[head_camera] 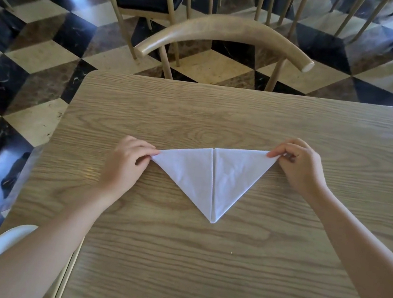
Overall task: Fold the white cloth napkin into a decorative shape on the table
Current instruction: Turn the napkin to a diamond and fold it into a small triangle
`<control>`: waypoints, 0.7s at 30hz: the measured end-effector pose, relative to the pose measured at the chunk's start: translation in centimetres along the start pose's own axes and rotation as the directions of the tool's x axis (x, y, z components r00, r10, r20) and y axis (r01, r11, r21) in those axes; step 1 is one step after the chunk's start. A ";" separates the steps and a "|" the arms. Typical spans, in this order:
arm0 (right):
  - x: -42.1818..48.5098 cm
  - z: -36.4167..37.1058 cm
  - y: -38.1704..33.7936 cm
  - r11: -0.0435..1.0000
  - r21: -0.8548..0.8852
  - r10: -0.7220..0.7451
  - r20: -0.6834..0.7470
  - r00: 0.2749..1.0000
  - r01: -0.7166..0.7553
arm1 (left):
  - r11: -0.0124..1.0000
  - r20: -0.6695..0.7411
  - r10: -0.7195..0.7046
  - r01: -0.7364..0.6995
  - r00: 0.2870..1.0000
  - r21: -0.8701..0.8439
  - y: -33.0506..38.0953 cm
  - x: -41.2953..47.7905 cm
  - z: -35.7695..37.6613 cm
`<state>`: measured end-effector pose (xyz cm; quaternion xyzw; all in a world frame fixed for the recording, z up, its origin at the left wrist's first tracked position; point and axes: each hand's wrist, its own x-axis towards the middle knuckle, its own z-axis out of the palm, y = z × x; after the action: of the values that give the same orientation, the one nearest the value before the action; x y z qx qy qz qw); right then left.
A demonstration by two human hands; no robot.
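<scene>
The white cloth napkin (pixel 211 179) lies flat on the wooden table (pixel 201 261) as a triangle with its point toward me. Two flaps meet in a seam down its middle. My left hand (pixel 127 162) pinches the napkin's left corner between thumb and fingers. My right hand (pixel 298 165) pinches the right corner, which sits slightly higher off the table. The long top edge runs between my two hands.
A wooden chair with a curved backrest (pixel 226 32) stands at the table's far edge, with more chairs behind it on a checkered floor. A white round object (pixel 3 244) shows at the lower left, beside the table's left edge.
</scene>
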<state>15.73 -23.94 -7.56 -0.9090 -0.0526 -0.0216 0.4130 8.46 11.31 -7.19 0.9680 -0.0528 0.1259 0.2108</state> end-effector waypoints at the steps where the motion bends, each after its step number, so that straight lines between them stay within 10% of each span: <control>1: 0.0 0.0 -0.1 1.000 0.007 0.013 0.001 1.000 -0.013 | 1.000 -0.005 -0.005 0.005 1.000 0.010 0.1 -0.1 0.0; 15: -0.5 0.4 -0.2 0.986 -0.141 -0.094 -0.009 0.996 0.091 | 0.991 -0.075 0.025 -0.015 0.997 0.130 2.2 -1.3 0.7; 21: 0.0 0.2 -0.3 0.990 -0.140 -0.029 -0.036 0.999 0.024 | 0.963 0.060 0.268 -0.266 0.962 -0.030 10.6 -5.8 3.2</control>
<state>15.70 -23.56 -7.49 -0.9342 -0.0552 -0.0477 0.3492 1.93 0.67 -7.40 0.9532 -0.1909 0.1219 0.2004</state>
